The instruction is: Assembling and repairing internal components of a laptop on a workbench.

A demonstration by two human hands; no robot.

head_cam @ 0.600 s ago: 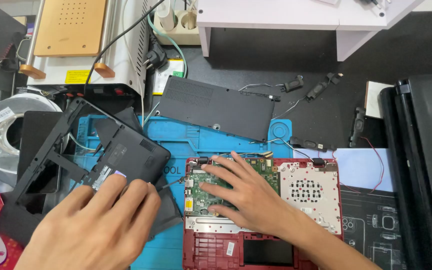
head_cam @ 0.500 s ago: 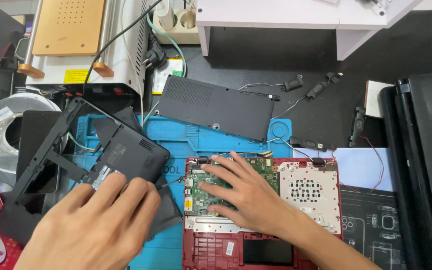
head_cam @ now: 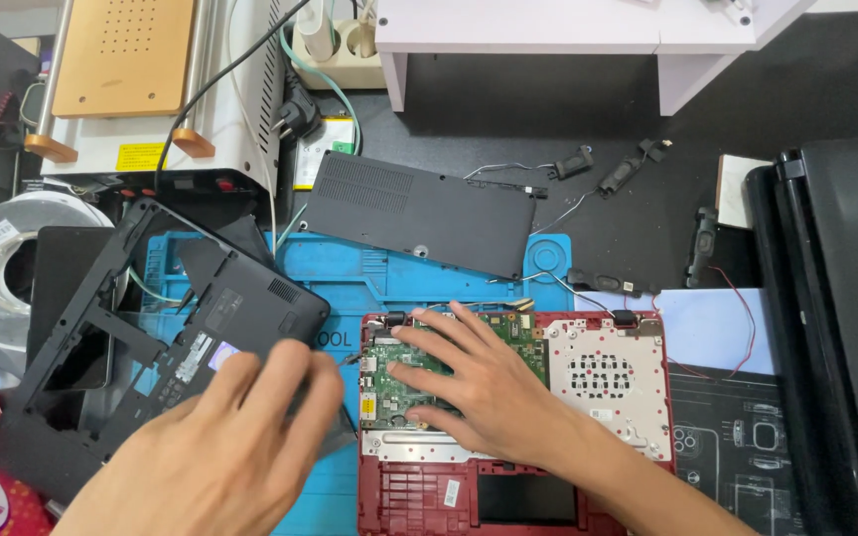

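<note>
Little has shifted since the earlier frame: both hands stay where they were. One red laptop base point(head_cam: 508, 491) lies open on the blue mat point(head_cam: 350, 278), with one green circuit board point(head_cam: 399, 382) inside it. Two black covers lie nearby: a flat panel point(head_cam: 414, 213) behind, a framed shell point(head_cam: 151, 337) to the left, leaving little free mat. Right hand point(head_cam: 479, 382) presses spread fingers point(head_cam: 424, 342) on the board, gripping nothing. Left hand point(head_cam: 220, 457) rests loosely open over the shell's edge.

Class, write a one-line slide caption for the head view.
Right hand pressing a green circuit board in a red laptop chassis; left hand over a black bottom cover.
</note>
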